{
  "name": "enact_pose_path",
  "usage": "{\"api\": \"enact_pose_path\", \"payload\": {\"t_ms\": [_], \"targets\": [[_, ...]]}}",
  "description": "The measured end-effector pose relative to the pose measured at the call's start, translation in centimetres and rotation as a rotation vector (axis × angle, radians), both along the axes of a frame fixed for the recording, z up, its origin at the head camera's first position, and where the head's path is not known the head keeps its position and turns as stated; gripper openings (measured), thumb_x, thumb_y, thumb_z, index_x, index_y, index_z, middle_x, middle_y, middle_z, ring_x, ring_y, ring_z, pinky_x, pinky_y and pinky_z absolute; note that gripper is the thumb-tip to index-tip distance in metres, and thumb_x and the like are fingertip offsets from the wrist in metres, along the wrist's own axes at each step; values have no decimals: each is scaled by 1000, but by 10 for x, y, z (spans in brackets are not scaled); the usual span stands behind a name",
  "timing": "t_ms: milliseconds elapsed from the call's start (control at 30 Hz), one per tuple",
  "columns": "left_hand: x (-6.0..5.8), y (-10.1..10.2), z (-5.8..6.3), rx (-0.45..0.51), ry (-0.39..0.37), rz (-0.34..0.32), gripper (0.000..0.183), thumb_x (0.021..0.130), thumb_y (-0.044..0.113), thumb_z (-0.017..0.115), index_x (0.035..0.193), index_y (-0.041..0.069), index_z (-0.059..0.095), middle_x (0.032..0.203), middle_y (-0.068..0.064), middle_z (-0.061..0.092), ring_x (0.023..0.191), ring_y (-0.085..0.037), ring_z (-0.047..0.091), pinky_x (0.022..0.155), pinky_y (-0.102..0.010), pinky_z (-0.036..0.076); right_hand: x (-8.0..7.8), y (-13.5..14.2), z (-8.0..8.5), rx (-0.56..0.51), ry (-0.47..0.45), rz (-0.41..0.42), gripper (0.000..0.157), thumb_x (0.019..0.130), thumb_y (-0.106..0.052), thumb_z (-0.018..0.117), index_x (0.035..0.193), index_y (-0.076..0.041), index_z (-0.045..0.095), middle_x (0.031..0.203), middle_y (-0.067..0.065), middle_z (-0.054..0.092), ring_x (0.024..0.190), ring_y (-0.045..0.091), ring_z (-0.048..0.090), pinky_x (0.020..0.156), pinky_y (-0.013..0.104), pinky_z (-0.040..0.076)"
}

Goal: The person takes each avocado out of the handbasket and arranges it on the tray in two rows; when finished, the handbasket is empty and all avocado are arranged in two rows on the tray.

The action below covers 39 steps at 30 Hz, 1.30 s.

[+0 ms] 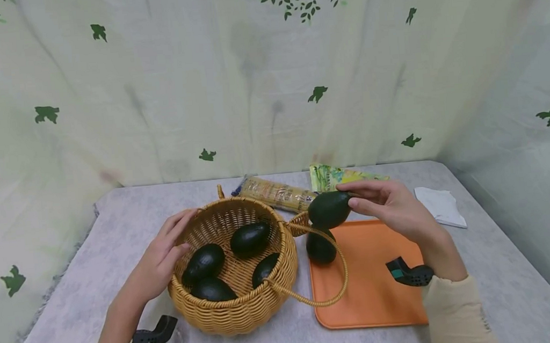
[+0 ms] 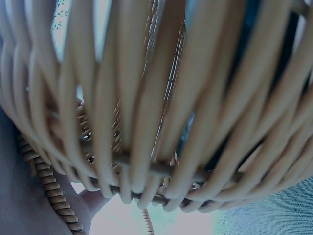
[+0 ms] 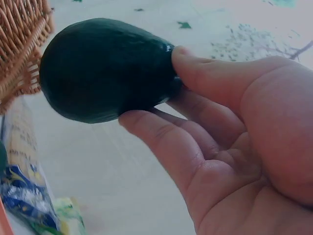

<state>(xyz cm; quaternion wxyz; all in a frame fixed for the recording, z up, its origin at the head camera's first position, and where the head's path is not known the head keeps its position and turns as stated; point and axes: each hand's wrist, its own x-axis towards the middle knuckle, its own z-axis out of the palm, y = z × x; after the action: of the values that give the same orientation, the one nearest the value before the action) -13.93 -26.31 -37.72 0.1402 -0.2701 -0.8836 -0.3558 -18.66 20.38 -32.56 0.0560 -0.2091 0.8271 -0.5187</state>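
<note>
My right hand (image 1: 396, 205) pinches a dark green avocado (image 1: 328, 209) by its narrow end, thumb against fingers. It is held up to the right of the wicker basket (image 1: 235, 317), above the left part of the orange tray (image 1: 372, 293). Another avocado (image 1: 321, 249) lies on the tray's left edge, partly covered by the raised one. Inside the basket are several more avocados (image 1: 250, 239). My left hand (image 1: 158, 261) grips the basket's left rim, thumb on the inner side; the left wrist view is filled by the woven wall (image 2: 146, 122).
A looped wicker handle (image 1: 345, 273) hangs from the basket over the tray. Behind lie a clear pack of long yellowish food (image 1: 276, 193) and a green-yellow packet (image 1: 326, 178). A white folded tissue (image 1: 440, 206) lies at the right. Patterned cloth surrounds the table.
</note>
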Motion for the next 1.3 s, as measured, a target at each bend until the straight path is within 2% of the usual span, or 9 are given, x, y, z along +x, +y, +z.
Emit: {"api": "enact_pose_path", "payload": {"t_ms": [167,300,633,867,1000,1300], "targets": [[0,0,0,2,-7,3,63,99,-7,46,160,7,36,157,-14,40,138,-20,40,108,-4,21,-4,7,-2,28,-11,-9,40,100,-31,68,139,-21,66,129,3,72,114,13,70,92,32,56],[0,0,0,0,-9,7,64,98,-7,45,160,7,37,156,-14,40,137,-22,40,107,-4,21,-7,11,-5,60,-29,-16,40,100,-33,68,138,-20,67,128,2,72,114,14,70,94,41,56],[0,0,-1,6,-6,1,64,98,-8,45,160,6,37,156,-15,40,138,-19,40,108,-5,21,-18,20,-18,125,-67,-26,39,100,-30,68,137,-17,67,125,6,74,117,25,69,97,52,54],[0,-1,-1,8,-15,8,63,100,-6,45,160,8,36,157,-15,40,139,-16,39,107,-4,22,-27,18,-33,214,-37,-25,36,100,-24,68,135,-16,69,130,10,70,114,28,71,90,50,58],[0,-1,-2,12,-15,5,63,99,-7,46,160,8,36,157,-15,40,139,-13,39,107,-5,22,-33,16,-40,232,-38,3,35,101,-18,67,135,-11,69,132,14,69,111,28,72,87,49,59],[-1,0,-1,6,-10,3,63,100,-6,46,160,8,36,157,-14,40,139,-12,38,108,-5,22,-34,11,-42,298,-13,19,32,96,-13,73,127,-12,74,129,13,71,114,28,71,89,43,59]]}}
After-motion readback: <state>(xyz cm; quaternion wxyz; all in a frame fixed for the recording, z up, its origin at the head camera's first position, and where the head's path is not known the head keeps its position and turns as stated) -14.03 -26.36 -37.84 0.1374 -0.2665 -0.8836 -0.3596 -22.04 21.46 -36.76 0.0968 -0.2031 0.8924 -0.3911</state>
